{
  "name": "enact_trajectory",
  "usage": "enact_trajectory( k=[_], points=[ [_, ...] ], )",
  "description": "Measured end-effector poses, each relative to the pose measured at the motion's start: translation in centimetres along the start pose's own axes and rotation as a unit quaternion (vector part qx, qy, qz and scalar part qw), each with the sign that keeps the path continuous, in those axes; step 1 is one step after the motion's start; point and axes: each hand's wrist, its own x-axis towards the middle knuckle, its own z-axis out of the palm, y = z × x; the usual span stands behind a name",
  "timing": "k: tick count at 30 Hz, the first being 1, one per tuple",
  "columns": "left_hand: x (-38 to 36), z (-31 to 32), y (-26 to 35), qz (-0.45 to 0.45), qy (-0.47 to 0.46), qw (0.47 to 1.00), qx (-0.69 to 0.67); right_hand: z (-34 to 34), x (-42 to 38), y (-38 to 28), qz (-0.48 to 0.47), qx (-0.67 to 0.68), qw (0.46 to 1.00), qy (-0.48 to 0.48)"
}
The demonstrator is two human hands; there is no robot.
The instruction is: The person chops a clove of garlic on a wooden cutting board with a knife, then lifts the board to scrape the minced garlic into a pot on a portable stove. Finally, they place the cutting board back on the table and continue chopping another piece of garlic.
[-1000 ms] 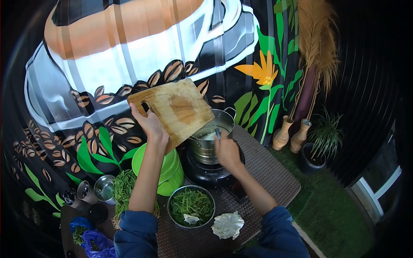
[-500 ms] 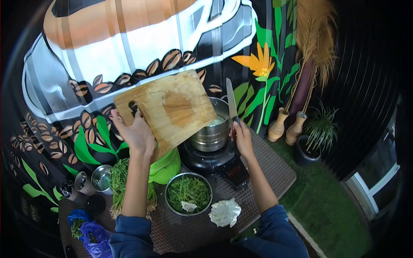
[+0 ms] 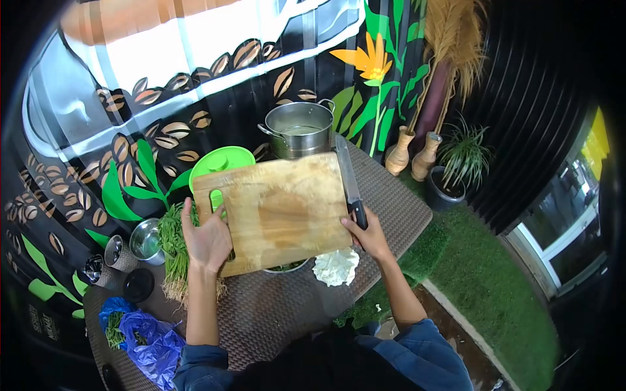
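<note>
A wooden cutting board (image 3: pixel 283 212) hangs over the table, hiding most of a metal bowl (image 3: pixel 290 266) beneath it. My left hand (image 3: pixel 210 241) grips the board at its handle hole, fingers passing through or behind it. At the board's right edge, my right hand (image 3: pixel 367 234) is closed round the black handle of a knife (image 3: pixel 347 171), whose blade points up and away. A steel pot (image 3: pixel 298 130) with two handles stands behind the board, with some liquid in it. Pale cabbage-like leaves (image 3: pixel 336 267) lie on the table below the board's right corner.
Leafy greens with roots (image 3: pixel 175 254) lie left of my left forearm. A green lidded container (image 3: pixel 222 161) is behind the board. Farther left are a metal bowl (image 3: pixel 147 241), cups (image 3: pixel 119 253), a black lid (image 3: pixel 138 285) and blue plastic bags (image 3: pixel 151 345). Potted plant (image 3: pixel 464 156) stands at right.
The board has come down and closer to level, away from the pot and over the bowl of greens. My right hand has lowered with the knife to the board's right edge. The view has shifted.
</note>
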Motion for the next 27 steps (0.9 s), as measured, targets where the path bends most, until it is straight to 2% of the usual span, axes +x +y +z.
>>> enact_trajectory(
  k=[3, 5, 7, 11, 13, 17, 19, 21, 22, 23, 24, 27],
  points=[
    [-1.8, -2.6, -1.2, -0.039, -0.002, 0.999, 0.015, 0.8, -4.4, 2.0, 0.012, -0.017, 0.999, 0.037],
    [-3.3, -3.7, -2.1, -0.061, 0.019, 0.995, 0.075, 1.8, -7.3, 2.6, 0.018, -0.030, 0.997, 0.066],
    [-4.5, -6.4, -3.2, -0.089, 0.009, 0.994, 0.056, 3.0, -10.2, 3.2, 0.054, -0.053, 0.990, 0.116],
    [-8.4, -10.4, -5.3, -0.139, 0.025, 0.987, 0.079, 5.2, -16.3, 6.7, 0.055, -0.085, 0.983, 0.153],
    [-10.5, -12.7, -6.7, -0.155, 0.045, 0.983, 0.086, 6.7, -19.6, 7.3, 0.084, -0.082, 0.979, 0.166],
    [-14.4, -21.2, -10.9, -0.184, 0.086, 0.979, -0.010, 9.7, -25.3, 9.2, 0.107, -0.135, 0.964, 0.204],
    [-15.7, -20.9, -11.8, -0.179, 0.093, 0.980, -0.001, 10.7, -27.3, 10.8, 0.117, -0.154, 0.957, 0.218],
    [-16.4, -21.0, -12.7, -0.222, 0.181, 0.935, 0.209, 11.5, -28.6, 12.2, 0.121, -0.159, 0.953, 0.226],
    [-16.5, -21.0, -12.8, -0.250, 0.195, 0.924, 0.215, 12.0, -29.0, 12.7, 0.103, -0.192, 0.948, 0.232],
    [-16.8, -21.3, -13.1, -0.252, 0.194, 0.923, 0.215, 12.3, -29.3, 13.2, 0.084, -0.224, 0.941, 0.237],
    [-16.8, -22.1, -13.6, -0.236, 0.173, 0.923, 0.249, 12.6, -29.4, 13.9, 0.116, -0.191, 0.944, 0.242],
    [-16.6, -21.3, -13.2, -0.206, 0.130, 0.915, 0.321, 12.7, -28.8, 16.1, 0.128, -0.193, 0.941, 0.247]
  ],
)
